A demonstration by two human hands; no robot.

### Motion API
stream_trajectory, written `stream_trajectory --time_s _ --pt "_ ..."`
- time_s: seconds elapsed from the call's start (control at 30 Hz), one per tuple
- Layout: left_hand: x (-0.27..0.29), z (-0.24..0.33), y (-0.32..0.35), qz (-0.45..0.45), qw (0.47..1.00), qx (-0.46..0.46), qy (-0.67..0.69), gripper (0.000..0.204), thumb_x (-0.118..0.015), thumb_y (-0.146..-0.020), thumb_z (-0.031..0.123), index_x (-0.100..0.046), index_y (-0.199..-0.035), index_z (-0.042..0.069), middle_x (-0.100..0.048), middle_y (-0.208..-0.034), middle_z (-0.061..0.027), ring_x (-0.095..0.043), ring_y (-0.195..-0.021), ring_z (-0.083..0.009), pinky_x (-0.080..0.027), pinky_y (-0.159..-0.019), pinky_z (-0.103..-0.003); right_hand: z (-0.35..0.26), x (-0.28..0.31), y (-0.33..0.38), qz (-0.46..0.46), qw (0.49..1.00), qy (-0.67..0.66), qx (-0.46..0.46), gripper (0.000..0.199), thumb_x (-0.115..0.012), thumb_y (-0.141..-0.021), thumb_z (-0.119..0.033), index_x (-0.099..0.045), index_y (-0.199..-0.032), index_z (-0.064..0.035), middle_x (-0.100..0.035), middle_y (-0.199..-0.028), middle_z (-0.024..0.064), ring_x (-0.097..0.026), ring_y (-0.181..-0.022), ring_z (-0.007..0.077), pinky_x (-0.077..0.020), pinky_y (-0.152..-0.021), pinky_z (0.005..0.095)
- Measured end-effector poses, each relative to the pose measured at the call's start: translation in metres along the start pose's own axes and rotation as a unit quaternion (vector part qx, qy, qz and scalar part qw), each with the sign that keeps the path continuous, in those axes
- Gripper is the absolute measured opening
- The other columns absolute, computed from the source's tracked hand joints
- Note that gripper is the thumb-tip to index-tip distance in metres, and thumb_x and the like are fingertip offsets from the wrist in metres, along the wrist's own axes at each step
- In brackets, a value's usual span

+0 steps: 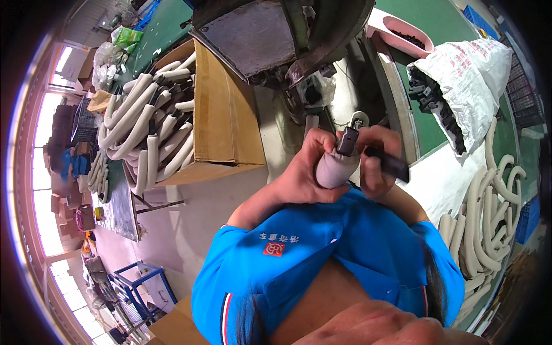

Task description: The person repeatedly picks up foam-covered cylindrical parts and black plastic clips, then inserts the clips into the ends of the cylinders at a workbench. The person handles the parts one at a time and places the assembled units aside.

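Observation:
My left hand (305, 169) is wrapped round a light grey foam-covered tube (336, 171), seen nearly end-on in front of my chest. A black plastic fitting (347, 141) stands out of the tube's upper end, beside my left fingertips. Right beside it, my right hand (376, 178) is closed on a black plastic piece (395, 167), slightly blurred, whose exact kind I cannot make out. Just beyond both hands is a small pale, curved machine part (359, 119). How far the tube runs below my left hand is hidden.
A dark metal machine (247, 43) stands directly ahead. To the left, a cardboard box (224, 121) holds many curved grey foam-covered tubes. On the green table at right are more tubes (477, 218), a white sack (468, 75) of black parts and a pink scoop-shaped container (382, 23).

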State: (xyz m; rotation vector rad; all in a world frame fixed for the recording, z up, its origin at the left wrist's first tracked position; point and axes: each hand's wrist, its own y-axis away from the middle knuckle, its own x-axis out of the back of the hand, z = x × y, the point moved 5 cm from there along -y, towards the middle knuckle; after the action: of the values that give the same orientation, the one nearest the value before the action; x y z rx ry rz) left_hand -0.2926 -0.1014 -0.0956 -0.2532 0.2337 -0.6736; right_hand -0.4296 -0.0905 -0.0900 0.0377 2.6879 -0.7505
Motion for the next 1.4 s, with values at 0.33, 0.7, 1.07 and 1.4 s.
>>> stream_trajectory --time_s 0.33,0.7,1.07,1.4 --pt "0.017 0.012 -0.005 -0.038 0.999 0.033 -0.001 0.083 -0.074 -0.060 -0.002 -0.024 -0.126 0.010 -0.045 -0.113 -0.0064 -0.047 -0.104 -0.0146 -0.041 -0.087 -0.030 -0.005 -0.023 -0.018 -0.276 0.914 0.192 0.228 0.035 -0.074 -0.071 -0.022 -0.059 -0.095 -0.0016 -0.060 -0.081 0.0097 -0.059 -0.071 0.0264 -0.0473 -0.068 0.0388" --pt "0.055 -0.033 0.049 0.133 0.924 0.239 -0.267 0.047 -0.067 -0.069 0.013 -0.049 -0.112 0.005 -0.060 -0.085 -0.0170 -0.062 -0.086 -0.0270 -0.047 -0.075 -0.035 0.067 0.006 -0.007 -0.261 0.911 0.031 -0.316 0.048 -0.054 -0.089 -0.044 -0.050 -0.115 -0.0040 -0.050 -0.067 -0.0019 -0.047 -0.058 0.0064 -0.0393 -0.053 0.0216" --pt "0.079 -0.029 0.085 0.125 0.909 0.270 -0.292 0.044 -0.069 -0.068 0.015 -0.056 -0.108 0.002 -0.063 -0.081 -0.0148 -0.062 -0.076 -0.0214 -0.048 -0.073 -0.035 0.054 0.010 -0.040 -0.283 0.907 0.261 -0.171 0.033 -0.064 -0.086 -0.029 -0.060 -0.101 0.0000 -0.063 -0.077 0.0039 -0.053 -0.067 0.0039 -0.0431 -0.059 0.0209" --pt "0.078 -0.014 0.077 0.078 0.878 0.265 -0.391 0.029 -0.067 -0.065 0.012 -0.059 -0.092 0.005 -0.060 -0.073 -0.0155 -0.062 -0.069 -0.0265 -0.048 -0.065 -0.035 0.076 0.003 -0.039 -0.363 0.852 0.135 -0.353 0.034 -0.059 -0.089 -0.033 -0.065 -0.103 -0.0031 -0.064 -0.076 0.0020 -0.056 -0.065 0.0051 -0.0440 -0.060 0.0196"
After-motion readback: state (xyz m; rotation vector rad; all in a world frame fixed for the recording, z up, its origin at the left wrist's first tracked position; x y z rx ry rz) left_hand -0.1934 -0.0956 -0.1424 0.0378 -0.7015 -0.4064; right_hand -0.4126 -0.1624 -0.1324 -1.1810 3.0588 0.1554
